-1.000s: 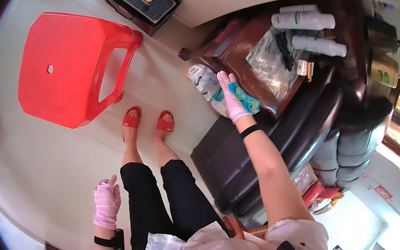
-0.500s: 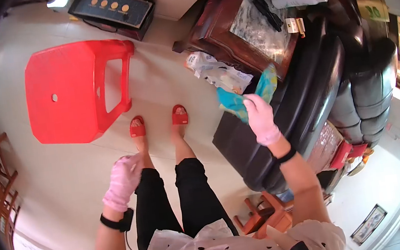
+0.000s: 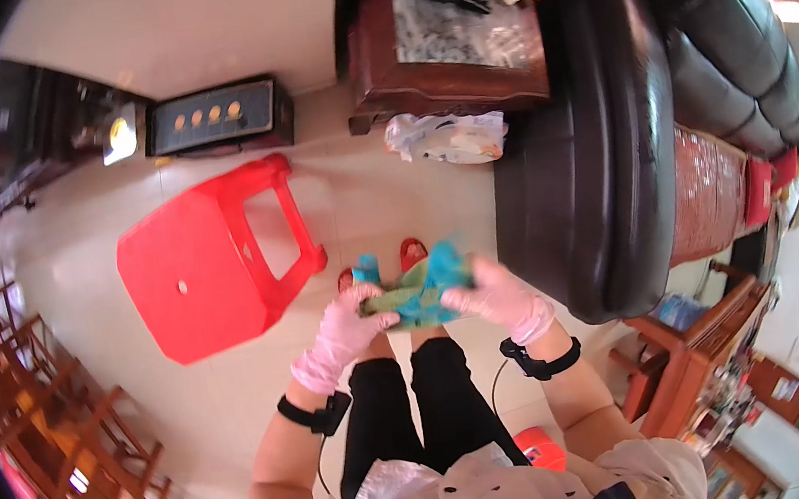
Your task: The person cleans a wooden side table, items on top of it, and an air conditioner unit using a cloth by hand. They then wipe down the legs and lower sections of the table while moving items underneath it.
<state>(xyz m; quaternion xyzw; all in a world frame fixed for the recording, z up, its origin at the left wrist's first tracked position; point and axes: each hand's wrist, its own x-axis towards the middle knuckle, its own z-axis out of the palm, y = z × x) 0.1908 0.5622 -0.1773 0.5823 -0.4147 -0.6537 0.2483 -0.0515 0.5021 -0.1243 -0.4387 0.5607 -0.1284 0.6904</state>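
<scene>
A teal and yellow-green cloth (image 3: pixel 411 300) is stretched between my two hands in front of my legs, its right end blurred by motion. My left hand (image 3: pixel 347 329), in a pink glove, pinches the cloth's left end. At the other end, the gloved fingers of my right hand (image 3: pixel 495 299) are closed on it. The cloth partly covers my red slippers (image 3: pixel 412 251). To the left of my hands stands a red plastic stool (image 3: pixel 189 277).
A black leather sofa (image 3: pixel 580 165) lies to the right. Ahead is a wooden side table (image 3: pixel 398 83) with a marble-look top, and a plastic bag (image 3: pixel 445 137) rests on the floor by it. A black box-shaped speaker (image 3: pixel 211 123) stands by the wall; wooden chairs (image 3: pixel 94 461) line the left.
My right hand has brought the cloth from beside the sofa to the front of my body. My left hand has come up and taken hold of it too. The view has turned.
</scene>
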